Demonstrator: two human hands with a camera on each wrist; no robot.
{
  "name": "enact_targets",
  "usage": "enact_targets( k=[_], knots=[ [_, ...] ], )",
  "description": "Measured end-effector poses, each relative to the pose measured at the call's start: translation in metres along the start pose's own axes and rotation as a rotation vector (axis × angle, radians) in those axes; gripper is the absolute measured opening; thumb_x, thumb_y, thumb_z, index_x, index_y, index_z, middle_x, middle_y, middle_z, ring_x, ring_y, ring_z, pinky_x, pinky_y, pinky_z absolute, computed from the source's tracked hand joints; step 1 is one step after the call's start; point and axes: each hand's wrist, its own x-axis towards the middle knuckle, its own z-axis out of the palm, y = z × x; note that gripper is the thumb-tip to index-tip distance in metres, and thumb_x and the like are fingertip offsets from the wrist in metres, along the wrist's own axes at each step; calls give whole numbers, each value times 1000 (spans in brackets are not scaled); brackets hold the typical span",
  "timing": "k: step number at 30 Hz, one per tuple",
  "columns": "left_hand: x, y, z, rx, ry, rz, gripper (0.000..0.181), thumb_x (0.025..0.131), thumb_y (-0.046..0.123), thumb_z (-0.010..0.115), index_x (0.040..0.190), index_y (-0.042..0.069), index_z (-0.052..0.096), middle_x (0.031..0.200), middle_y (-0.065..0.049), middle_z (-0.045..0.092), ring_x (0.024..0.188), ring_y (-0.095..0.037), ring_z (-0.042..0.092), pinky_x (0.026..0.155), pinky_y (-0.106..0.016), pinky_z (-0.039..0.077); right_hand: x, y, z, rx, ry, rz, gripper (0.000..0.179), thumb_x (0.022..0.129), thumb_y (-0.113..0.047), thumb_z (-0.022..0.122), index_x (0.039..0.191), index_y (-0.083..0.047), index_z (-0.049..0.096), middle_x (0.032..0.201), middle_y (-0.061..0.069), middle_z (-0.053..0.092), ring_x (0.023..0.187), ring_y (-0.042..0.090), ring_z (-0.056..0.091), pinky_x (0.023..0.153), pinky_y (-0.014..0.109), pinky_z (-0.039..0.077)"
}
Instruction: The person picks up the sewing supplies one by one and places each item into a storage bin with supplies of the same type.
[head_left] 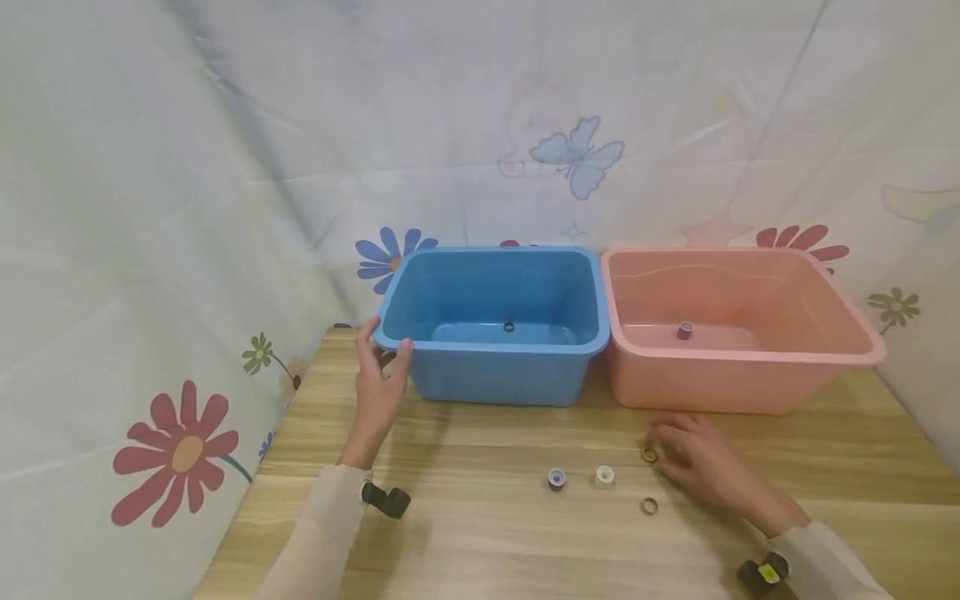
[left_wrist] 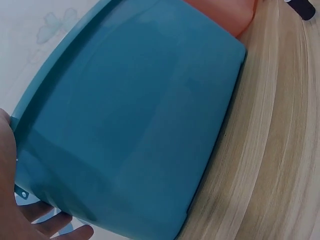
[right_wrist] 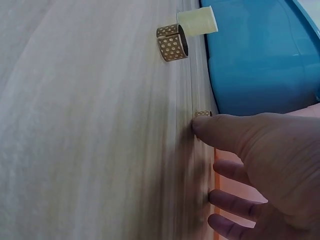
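Observation:
My left hand (head_left: pixel 381 392) grips the front left corner of the blue plastic bin (head_left: pixel 495 375), thumb at the front and fingers round the side. My right hand (head_left: pixel 705 467) is low over the table in front of the pink bin (head_left: pixel 720 387). Its thumb and forefinger pinch a small perforated metal ring (right_wrist: pixel 202 114), partly covered by the thumb in the right wrist view; the other fingers are spread. Nearby lies a second perforated split ring (right_wrist: pixel 172 47). To its left stand a cream spool-like cylinder (head_left: pixel 604 476) and a dark one with a pale top (head_left: pixel 556 479).
Inside the blue bin lies a dark ring (head_left: pixel 509 327); a small spool-like piece (head_left: pixel 685 330) sits in the pink bin. Both bins stand side by side at the back of the wooden table (head_left: pixel 465 533), against a patterned cloth (head_left: pixel 465 125).

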Motion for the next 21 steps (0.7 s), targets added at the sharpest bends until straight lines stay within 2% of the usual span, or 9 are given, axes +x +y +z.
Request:
enact_targets(
  k=[8,15,21],
  knots=[
    [1,3,2,21,28,22,67,105,49,54,159,28,20,156,-18,42,132,-38,53,100,-60,49,0,1,1,-2,10,4,29,77,-13,89,100,-21,74,123,13,67,115,40,57,96,64,42],
    [0,2,1,2,22,15,67,105,48,55,159,29,20,156,-18,41,132,-39,52,100,-61,49,-2,3,4,-1,36,0,29,76,-14,89,99,-22,74,122,12,68,114,38,57,96,63,42],
    [-1,-1,1,11,20,7,67,104,50,55,158,30,21,155,-19,43,131,-38,53,98,-61,49,-4,6,7,54,54,13,29,76,-12,89,99,-22,74,120,10,69,113,36,58,97,61,41]
  ],
)
